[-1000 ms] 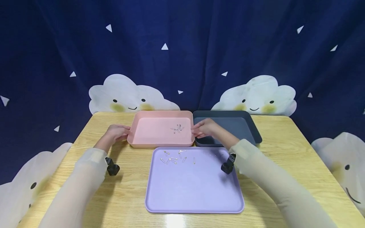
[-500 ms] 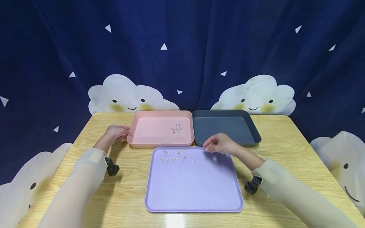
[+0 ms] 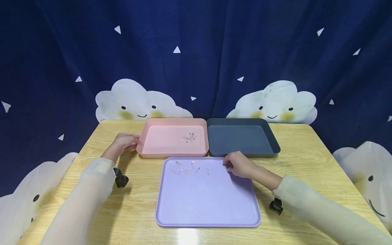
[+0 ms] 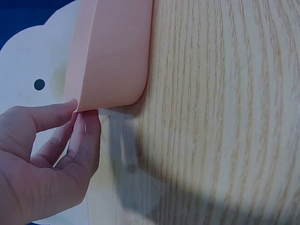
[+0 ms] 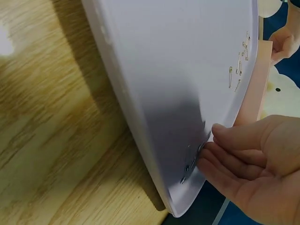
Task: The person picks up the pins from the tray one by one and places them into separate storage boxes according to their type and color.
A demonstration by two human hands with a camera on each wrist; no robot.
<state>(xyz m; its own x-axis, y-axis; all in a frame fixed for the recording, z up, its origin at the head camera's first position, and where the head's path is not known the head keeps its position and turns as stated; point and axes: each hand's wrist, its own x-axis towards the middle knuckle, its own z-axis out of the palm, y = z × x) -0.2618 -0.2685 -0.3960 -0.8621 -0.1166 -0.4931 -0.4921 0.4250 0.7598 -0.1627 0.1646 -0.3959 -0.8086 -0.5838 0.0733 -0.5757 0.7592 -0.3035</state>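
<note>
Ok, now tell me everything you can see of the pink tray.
The pink tray is a shallow rectangle with rounded corners and raised walls, smooth and apparently plastic. It lies open side up on the wooden table, beyond the purple tray and beside the dark tray; whether they touch is unclear. The left hand grips its left side at the rim. Several small pins lie in its right half.

Pins (image 3: 182, 169) lie on the tray (image 3: 208, 204), before the left bin (image 3: 165, 139) and right bin (image 3: 240, 137).
</note>
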